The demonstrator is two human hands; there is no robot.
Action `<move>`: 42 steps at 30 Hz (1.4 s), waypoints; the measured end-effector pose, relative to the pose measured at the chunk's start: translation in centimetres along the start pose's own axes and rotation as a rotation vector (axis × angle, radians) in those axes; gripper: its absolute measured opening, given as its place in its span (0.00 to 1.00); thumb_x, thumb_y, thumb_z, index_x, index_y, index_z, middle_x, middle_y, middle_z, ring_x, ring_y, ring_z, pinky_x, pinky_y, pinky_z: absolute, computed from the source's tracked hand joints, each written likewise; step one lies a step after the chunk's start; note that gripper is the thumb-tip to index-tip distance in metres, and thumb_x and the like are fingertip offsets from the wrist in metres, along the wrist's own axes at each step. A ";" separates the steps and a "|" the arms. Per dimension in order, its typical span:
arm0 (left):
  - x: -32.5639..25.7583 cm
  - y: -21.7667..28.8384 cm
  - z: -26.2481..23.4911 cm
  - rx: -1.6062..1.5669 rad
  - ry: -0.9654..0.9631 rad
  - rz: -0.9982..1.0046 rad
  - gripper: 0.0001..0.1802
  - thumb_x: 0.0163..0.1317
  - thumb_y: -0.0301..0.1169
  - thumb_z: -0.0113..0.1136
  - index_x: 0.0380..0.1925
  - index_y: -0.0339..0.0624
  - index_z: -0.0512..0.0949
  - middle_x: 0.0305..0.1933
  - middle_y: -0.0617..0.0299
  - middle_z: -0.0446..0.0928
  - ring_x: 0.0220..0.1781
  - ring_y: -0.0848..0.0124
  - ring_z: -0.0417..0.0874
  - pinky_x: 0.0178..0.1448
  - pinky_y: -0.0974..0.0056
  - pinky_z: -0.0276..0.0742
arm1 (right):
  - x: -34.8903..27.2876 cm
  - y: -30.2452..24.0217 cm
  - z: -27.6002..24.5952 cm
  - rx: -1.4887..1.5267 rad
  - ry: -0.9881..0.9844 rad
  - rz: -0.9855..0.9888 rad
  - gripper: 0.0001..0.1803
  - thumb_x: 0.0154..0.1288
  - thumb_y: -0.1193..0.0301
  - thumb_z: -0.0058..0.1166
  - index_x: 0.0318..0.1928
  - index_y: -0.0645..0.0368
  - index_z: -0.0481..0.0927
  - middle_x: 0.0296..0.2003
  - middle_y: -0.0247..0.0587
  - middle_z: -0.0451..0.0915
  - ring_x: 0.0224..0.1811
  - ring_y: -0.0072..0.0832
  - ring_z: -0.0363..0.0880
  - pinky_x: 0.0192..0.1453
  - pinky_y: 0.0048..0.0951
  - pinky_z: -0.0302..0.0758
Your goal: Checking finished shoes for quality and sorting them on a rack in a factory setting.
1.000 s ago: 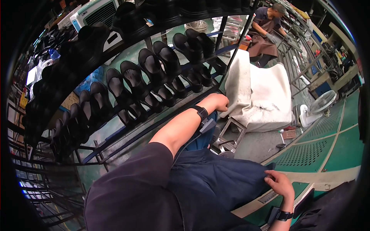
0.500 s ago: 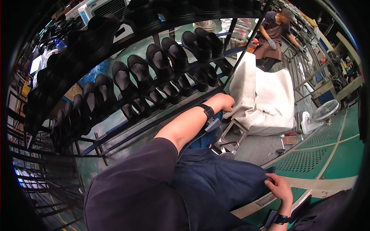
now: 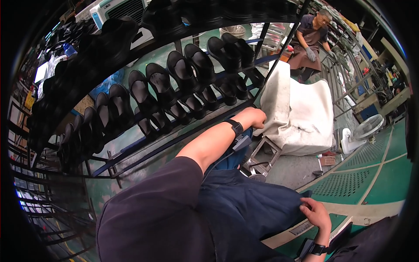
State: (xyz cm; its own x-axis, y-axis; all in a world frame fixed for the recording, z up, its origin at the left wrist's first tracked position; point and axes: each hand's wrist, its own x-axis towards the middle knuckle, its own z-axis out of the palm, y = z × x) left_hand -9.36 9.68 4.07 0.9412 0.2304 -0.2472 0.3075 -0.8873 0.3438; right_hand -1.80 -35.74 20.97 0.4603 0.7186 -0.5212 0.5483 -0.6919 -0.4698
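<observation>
My left hand [image 3: 253, 117] is curled into a loose fist, with nothing seen sticking out of it. It lies over my left knee, beside a dirty white cloth-like cover [image 3: 308, 118] draped over a block-shaped thing. A black strap with a small grey box is round my left wrist. My right hand [image 3: 317, 213] rests by my right knee in dark blue trousers [image 3: 257, 198], its fingers a little apart and holding nothing. Close to my left arm, a rack carries rows of black shoes [image 3: 160, 81] on dark rails.
A green panel with punched holes [image 3: 345, 183] runs along my right. A white fan [image 3: 364, 130] stands beyond it. Under the cover is a metal frame [image 3: 265, 153]. At the far right sits a co-worker [image 3: 309, 39] in a brown apron and grey gloves, beside metal racks.
The co-worker has lifted and turned their head, and their arm by the metal racks has drawn in. My hands stay where they were; the view shifts very slightly.
</observation>
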 end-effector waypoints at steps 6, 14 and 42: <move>1.7 0.4 -1.1 0.008 -0.011 0.087 0.22 0.62 0.46 0.61 0.50 0.47 0.85 0.50 0.50 0.85 0.55 0.50 0.84 0.58 0.48 0.80 | 0.0 3.0 -0.5 -0.086 0.012 -0.045 0.23 0.67 0.56 0.61 0.58 0.53 0.81 0.37 0.47 0.85 0.42 0.44 0.85 0.47 0.40 0.80; 2.4 -2.8 0.7 -0.203 0.085 0.229 0.18 0.62 0.39 0.64 0.44 0.36 0.85 0.41 0.45 0.86 0.44 0.53 0.89 0.50 0.56 0.82 | -1.9 2.5 -4.5 -0.078 0.127 -0.266 0.27 0.71 0.51 0.55 0.60 0.56 0.79 0.46 0.49 0.86 0.50 0.48 0.84 0.55 0.44 0.78; 9.5 8.4 6.2 -0.222 -0.231 0.397 0.19 0.63 0.33 0.61 0.46 0.27 0.84 0.35 0.48 0.87 0.33 0.65 0.91 0.40 0.63 0.84 | -30.2 43.2 -4.1 1.067 1.607 0.486 0.28 0.77 0.56 0.46 0.68 0.61 0.74 0.63 0.43 0.79 0.62 0.33 0.76 0.65 0.37 0.71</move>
State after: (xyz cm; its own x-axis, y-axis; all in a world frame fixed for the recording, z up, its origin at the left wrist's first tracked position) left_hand 1.32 1.94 -1.07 0.9438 -0.2238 -0.2433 -0.0218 -0.7766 0.6296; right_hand 10.83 -87.02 19.36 0.8421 -0.5392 0.0044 -0.0777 -0.1294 -0.9885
